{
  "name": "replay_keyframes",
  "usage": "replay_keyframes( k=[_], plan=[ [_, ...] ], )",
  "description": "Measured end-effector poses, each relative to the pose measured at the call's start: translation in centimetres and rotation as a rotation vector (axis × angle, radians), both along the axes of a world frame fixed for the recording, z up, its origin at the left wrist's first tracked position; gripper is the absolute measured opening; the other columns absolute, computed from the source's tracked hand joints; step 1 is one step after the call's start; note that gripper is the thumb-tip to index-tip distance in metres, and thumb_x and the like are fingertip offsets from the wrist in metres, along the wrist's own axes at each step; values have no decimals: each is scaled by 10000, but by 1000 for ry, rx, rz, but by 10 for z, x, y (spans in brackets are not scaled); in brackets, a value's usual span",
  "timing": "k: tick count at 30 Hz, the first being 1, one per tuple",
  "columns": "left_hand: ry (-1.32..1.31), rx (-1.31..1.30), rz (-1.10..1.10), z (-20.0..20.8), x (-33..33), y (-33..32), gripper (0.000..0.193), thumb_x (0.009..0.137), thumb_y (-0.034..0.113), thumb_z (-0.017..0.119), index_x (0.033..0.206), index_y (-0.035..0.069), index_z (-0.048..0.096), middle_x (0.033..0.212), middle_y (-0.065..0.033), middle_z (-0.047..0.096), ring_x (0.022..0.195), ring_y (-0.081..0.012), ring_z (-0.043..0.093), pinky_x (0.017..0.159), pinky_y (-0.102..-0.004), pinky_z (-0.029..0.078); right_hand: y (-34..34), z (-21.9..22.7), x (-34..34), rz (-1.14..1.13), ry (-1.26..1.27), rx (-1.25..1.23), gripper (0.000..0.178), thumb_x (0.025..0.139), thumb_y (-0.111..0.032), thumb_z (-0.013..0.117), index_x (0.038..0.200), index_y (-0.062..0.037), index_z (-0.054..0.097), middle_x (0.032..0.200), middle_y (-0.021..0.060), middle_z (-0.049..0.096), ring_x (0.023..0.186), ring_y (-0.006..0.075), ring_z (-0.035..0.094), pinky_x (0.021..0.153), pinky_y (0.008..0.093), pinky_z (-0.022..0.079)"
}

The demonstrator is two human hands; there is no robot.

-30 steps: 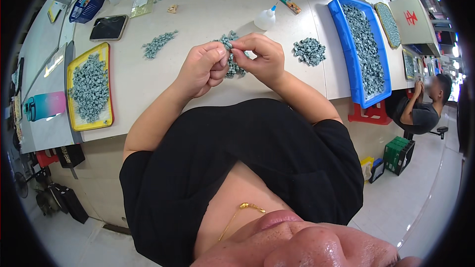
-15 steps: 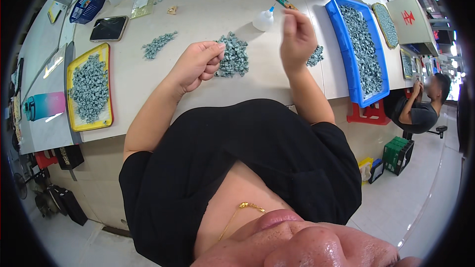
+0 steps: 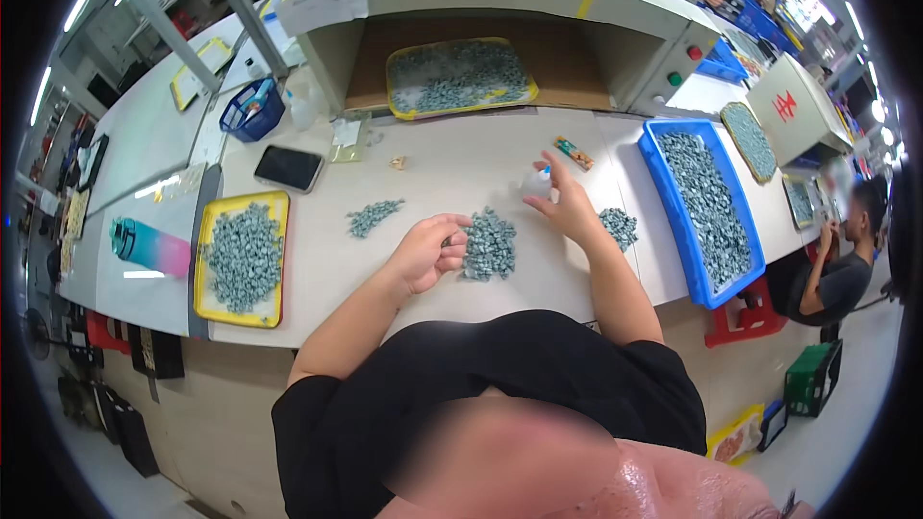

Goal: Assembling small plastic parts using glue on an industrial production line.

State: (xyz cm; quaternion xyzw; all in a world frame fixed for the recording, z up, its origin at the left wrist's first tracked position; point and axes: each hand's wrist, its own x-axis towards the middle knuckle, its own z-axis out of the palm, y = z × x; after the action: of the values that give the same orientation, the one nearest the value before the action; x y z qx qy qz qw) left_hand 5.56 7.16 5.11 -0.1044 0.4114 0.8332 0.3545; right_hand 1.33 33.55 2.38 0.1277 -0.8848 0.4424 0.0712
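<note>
A pile of small grey-green chips [image 3: 490, 248] lies on the white table in front of me. My left hand [image 3: 429, 252] is beside its left edge, fingers curled and thumb against the forefinger. Anything pinched there is too small to make out. Beyond the pile, my right hand [image 3: 569, 204] has its thumb and fingers around a small white squeeze bottle [image 3: 535, 185] with a blue tip. Part of the bottle is hidden by those fingers. Smaller groups of similar chips lie to the left [image 3: 373, 218] and beside my right forearm [image 3: 618, 228].
Left are a yellow chip tray [image 3: 200, 274], a phone [image 3: 288, 169], a bottle [image 3: 154, 248] and a blue basket [image 3: 252, 111]. A blue bin of chips [image 3: 656, 139] stands right. Behind, a boxy machine [image 3: 635, 48] holds another tray [image 3: 396, 106]. Other people sit farther off.
The head view has tilted up, showing more of the machine. My right hand has come onto the squeeze bottle, which was standing apart from it. My left hand stays by the pile.
</note>
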Motion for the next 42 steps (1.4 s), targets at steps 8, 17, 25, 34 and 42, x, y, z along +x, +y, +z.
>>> replay_keyframes(
  k=[8,17,25,34,42],
  plan=[
    [51,60,17,-17,-9,-2,164,972,107,425,1055,-19,489,777,-28,464,578,-56,353,470,-186,289,-17,5,3,31,-46,-16,390,827,-114,682,1177,-37,529,1001,148,660,937,262,648,823,334,493],
    [98,146,182,-12,-7,0,229,965,88,439,1143,-50,479,836,-42,484,634,-69,384,518,-184,333,-38,19,24,300,-6,-17,399,802,-143,700,1164,-59,556,1050,133,648,985,289,625,854,352,478],
    [145,182,216,-16,-5,-1,146,958,113,500,1040,-7,512,843,-45,517,622,-62,385,519,-184,337,-38,10,21,272,27,-156,398,829,-88,658,1201,-58,517,1046,166,634,963,323,622,835,364,482],
    [157,184,180,-21,2,12,162,957,128,518,1052,-2,531,865,-50,535,606,-70,388,538,-195,360,-37,5,20,242,-30,-334,446,860,17,597,1272,-45,439,1119,124,558,1036,222,586,880,324,473],
    [76,275,149,-28,0,13,130,961,150,514,985,23,503,826,-34,502,603,-67,382,526,-185,351,-42,-11,25,319,-90,-525,471,822,-17,680,1243,-5,471,1168,121,565,1040,185,588,880,309,502]
  ],
)
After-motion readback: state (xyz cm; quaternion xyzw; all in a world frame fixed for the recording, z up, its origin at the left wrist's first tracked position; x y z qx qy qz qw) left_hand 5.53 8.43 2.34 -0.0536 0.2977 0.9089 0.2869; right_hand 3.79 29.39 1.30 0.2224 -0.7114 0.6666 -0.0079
